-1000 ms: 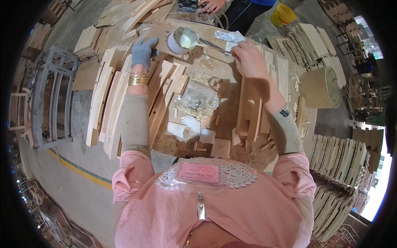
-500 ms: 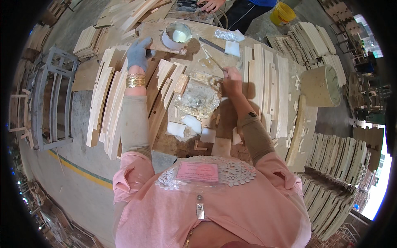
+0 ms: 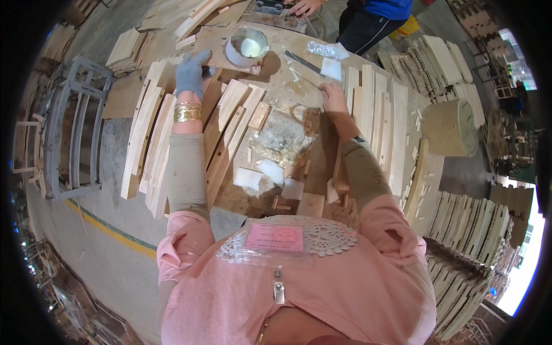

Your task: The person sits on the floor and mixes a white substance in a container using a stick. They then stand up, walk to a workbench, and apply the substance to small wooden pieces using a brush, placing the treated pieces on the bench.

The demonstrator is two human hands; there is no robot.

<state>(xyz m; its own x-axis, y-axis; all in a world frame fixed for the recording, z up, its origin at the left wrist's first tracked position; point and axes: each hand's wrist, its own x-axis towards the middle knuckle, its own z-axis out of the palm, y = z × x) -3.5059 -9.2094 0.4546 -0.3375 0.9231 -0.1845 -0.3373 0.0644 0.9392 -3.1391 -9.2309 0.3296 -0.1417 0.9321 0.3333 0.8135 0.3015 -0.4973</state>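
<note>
Head view. Workbench (image 3: 276,40) crowded: pale wooden slats (image 3: 155,138) fan out under and to the outer side of the left forearm, and a second batch of slats (image 3: 374,115) lies just outside the right hand. The only bare strip of bench runs between the two hands, and even that carries crumpled clear plastic sheet (image 3: 282,135) and small white pads (image 3: 250,178) nearer the body. The bench's left edge drops to grey concrete floor (image 3: 109,218) with a yellow line; a grey metal frame (image 3: 72,138) stands well out to the left. Stacked slats fill the far right.

Left hand (image 3: 191,72): grey glove, gold bangles at the wrist, palm down and fingers spread flat on the end of a slat; it pins the slat rather than grasping it. A small dark object shows at the fingertips; cannot tell what it is.

Right hand (image 3: 333,96): bare, fingers curled narrow around a thin stick (image 3: 302,77) that runs from the hand up and leftward over the bench. Grip detail too small to resolve.

Round tin (image 3: 246,46), white contents, open top, stands beyond and between the hands, nearer the left. A dark flat blade (image 3: 302,60) and a white square pad (image 3: 332,68) lie just beyond the right hand, with a crinkled clear bag (image 3: 321,49) past them.

A pink rectangular card in a clear sleeve (image 3: 275,237) hangs on the chest, close below both forearms.

Another person's hand (image 3: 302,7) rests at the far bench edge.
</note>
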